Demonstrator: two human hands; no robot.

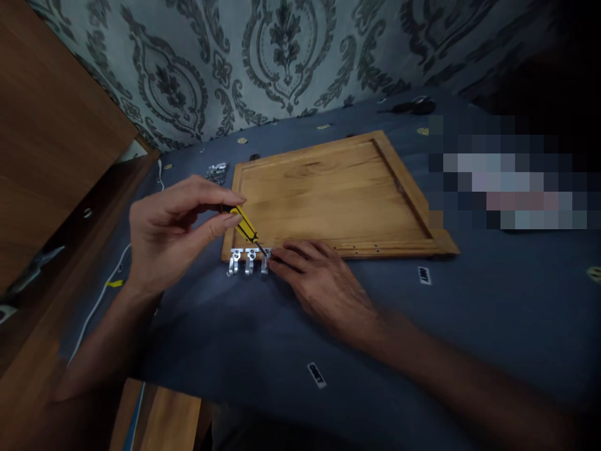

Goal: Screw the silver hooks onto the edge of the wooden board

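A wooden board point(328, 188) with a raised frame lies on a dark blue cloth point(469, 313). Three metal hooks point(248, 260) hang along its near left edge. My left hand point(173, 228) pinches the handle of a small yellow and black screwdriver point(245, 225), whose tip points down at the third hook. My right hand point(314, 275) lies on the board's near edge, fingers pressed on that third hook, holding it in place.
Several spare metal hooks point(216, 170) lie beyond the board's left corner. A dark tool point(413, 106) rests at the back by the patterned wall. A wooden cabinet point(47, 138) stands at left, with a white cable point(101, 294) beside it.
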